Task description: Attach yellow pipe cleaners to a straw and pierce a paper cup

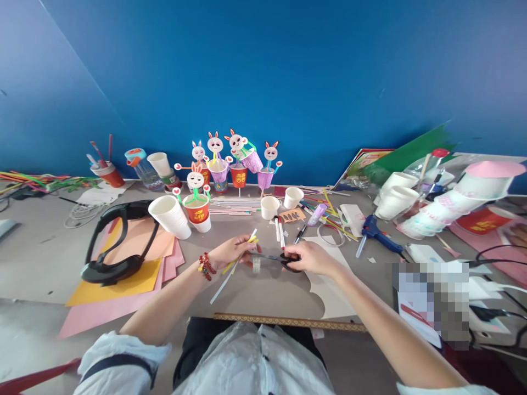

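Along the near edge of the grey table (267, 304) ran a brown-and-gold patterned strip (288, 322). Just past it, two bare hands worked close together. Left hand (233, 255), red bead bracelet (206, 266) on the wrist, was closed around several thin yellow and whitish straws (222, 287), held slanted over the tabletop. Right hand (304, 259) was curled on the handles of black-handled metal scissors (285, 263), blades pointing at the left fingers; from where I stood, couldn't tell whether they touched a straw. A small pale roll of tape (256, 264) was right by the left fingertips, contact unclear.

Under the right forearm: white paper sheet (333, 285) with a wavy-cut edge. Off to the left, a black plastic headset (113, 270) lay on pink and yellow-orange paper sheets (102, 312). Beyond the hands: red-capped white markers (282, 231); farther right, a blue glue gun (381, 237). Behind those, a leaning stack of white paper cups (169, 216) beside a red-printed rabbit-faced cup (197, 211). More rabbit-faced cup figures (218, 170) lined up farther back, before the plain blue wall (263, 66).
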### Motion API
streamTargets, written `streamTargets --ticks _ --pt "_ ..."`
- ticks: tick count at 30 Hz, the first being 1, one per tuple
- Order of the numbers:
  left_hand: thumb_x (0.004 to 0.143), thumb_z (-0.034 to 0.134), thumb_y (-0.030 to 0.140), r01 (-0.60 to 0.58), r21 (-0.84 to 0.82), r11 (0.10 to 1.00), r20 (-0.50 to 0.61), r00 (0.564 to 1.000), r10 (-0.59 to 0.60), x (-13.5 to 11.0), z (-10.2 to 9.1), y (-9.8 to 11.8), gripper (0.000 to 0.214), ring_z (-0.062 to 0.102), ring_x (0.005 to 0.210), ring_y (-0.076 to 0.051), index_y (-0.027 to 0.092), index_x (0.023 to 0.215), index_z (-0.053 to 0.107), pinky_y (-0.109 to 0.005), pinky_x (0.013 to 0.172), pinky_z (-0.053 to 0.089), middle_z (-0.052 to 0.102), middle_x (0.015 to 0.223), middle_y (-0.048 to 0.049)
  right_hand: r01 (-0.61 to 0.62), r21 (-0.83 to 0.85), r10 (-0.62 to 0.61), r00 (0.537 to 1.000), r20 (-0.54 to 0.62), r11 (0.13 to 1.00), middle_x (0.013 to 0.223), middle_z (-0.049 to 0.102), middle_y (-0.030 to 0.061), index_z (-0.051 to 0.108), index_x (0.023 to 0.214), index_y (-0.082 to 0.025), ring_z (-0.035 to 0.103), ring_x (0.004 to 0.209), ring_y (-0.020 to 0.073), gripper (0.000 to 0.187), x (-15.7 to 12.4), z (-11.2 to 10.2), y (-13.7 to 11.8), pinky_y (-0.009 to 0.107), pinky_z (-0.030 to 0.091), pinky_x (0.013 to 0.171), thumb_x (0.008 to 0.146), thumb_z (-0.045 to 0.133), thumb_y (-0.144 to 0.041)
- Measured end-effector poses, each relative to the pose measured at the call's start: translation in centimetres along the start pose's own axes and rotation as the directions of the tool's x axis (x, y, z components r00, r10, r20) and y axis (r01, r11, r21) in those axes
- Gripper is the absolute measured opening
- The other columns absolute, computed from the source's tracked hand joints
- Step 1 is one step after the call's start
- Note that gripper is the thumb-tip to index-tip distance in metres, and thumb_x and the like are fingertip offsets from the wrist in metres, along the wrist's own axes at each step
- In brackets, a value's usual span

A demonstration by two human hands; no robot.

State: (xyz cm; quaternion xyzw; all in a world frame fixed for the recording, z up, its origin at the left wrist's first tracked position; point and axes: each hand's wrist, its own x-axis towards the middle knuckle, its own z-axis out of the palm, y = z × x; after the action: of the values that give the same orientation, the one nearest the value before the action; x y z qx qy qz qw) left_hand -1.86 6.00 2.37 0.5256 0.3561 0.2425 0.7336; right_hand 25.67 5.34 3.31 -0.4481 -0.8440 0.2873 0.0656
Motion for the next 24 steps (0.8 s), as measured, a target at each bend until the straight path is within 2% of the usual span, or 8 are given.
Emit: streamTargets --ticks 6,10,14,17,21,24 --pt "0.087 0.062 0.046 -0.022 0.004 1.000 0.016 1.000 0.022 0.1 0.1 -0.2 0.033 0.037 0.046 -0.005 0.015 0.097 0.066 -0.031 0.069 0.054 0.049 0.062 0.0056 -0.023 -0.053 0.023 1.000 -0.001 0.998 0.061 0.055 -0.0058 0.059 0.074 -0.022 0.043 0.055 0.0110 0.033 0.0 0.2 -0.7 0.022 0.023 0.054 0.070 0.074 -0.051" --pt "0.087 0.062 0.046 -0.027 0.020 0.999 0.027 0.999 0.026 0.4 0.1 -0.2 0.032 0.041 0.046 -0.006 0.015 0.095 0.065 -0.030 0.067 0.054 0.051 0.058 0.0056 -0.017 -0.061 0.018 1.000 0.016 0.998 0.060 0.055 -0.0060 0.059 0.074 -0.023 0.044 0.054 0.0110 0.035 0.2 0.1 -0.9 0.023 0.023 0.053 0.067 0.076 -0.053" --pt "0.087 0.063 0.045 -0.039 0.035 0.999 0.033 0.999 0.038 0.8 0.0 -0.4 0.031 0.049 0.046 -0.004 0.015 0.093 0.062 -0.023 0.057 0.047 0.067 0.084 -0.0023 -0.004 -0.048 0.005 1.000 0.025 0.999 0.059 0.052 -0.0065 0.058 0.072 -0.023 0.041 0.053 0.0108 0.035 0.4 -0.1 -0.9 0.023 0.022 0.052 0.066 0.076 -0.052" --pt "0.088 0.061 0.046 -0.023 0.043 0.999 0.048 0.999 0.021 0.9 -0.1 -0.5 0.032 0.056 0.048 -0.005 0.015 0.093 0.057 -0.021 0.052 0.045 0.070 0.101 -0.0085 0.002 -0.026 -0.001 1.000 0.030 1.000 0.058 0.049 -0.0069 0.058 0.070 -0.022 0.039 0.053 0.0105 0.031 0.5 0.0 -0.7 0.023 0.022 0.052 0.066 0.076 -0.047" --pt "0.088 0.061 0.048 -0.007 0.030 1.000 0.073 0.997 0.005 1.0 -0.3 -0.5 0.033 0.062 0.052 -0.008 0.016 0.094 0.052 -0.024 0.057 0.051 0.070 0.108 -0.0117 0.003 0.018 -0.003 0.999 0.034 1.000 0.056 0.047 -0.0070 0.057 0.066 -0.021 0.037 0.053 0.0100 0.018 0.6 0.1 -0.5 0.022 0.023 0.052 0.070 0.069 -0.034" --pt "0.088 0.062 0.047 -0.002 0.003 1.000 0.072 0.997 0.002 1.1 -0.4 -0.5 0.033 0.066 0.054 -0.010 0.016 0.095 0.051 -0.027 0.061 0.054 0.070 0.111 -0.0122 0.001 0.034 -0.003 0.999 0.033 0.999 0.056 0.048 -0.0070 0.056 0.067 -0.020 0.039 0.053 0.0099 0.017 0.5 0.1 -0.4 0.022 0.025 0.052 0.072 0.067 -0.032"
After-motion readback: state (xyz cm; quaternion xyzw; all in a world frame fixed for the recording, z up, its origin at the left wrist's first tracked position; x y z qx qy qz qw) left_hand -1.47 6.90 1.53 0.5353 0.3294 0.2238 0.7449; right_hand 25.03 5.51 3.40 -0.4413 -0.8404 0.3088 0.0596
